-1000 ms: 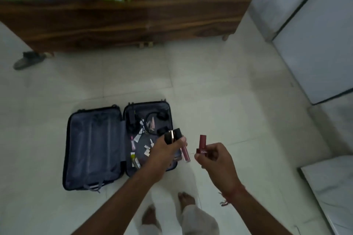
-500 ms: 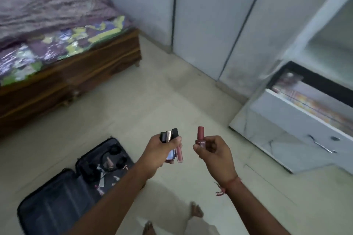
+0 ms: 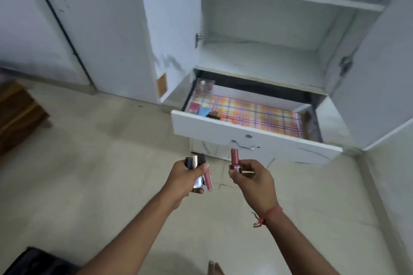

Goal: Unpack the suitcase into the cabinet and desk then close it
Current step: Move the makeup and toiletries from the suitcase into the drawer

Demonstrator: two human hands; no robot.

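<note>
the left hand (image 3: 183, 177) is raised at the near centre, fingers wrapped round a bundle of lip tubes (image 3: 200, 172), dark caps up, one pink. just right, the right hand (image 3: 253, 177) pinches a single maroon tube (image 3: 235, 161) upright. beyond them the cabinet (image 3: 268, 29) drawer (image 3: 257, 138) stands open. half a second ago the bed filled the far left and the suitcase (image 3: 33, 261) lay in fuller view; now only its corner shows.

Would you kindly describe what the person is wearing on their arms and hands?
Both forearms are bare, with no sleeves in view. The right wrist carries a red thread bracelet with a knotted tail hanging off it. The left hand and right hand show no gloves, rings or watch.
</note>
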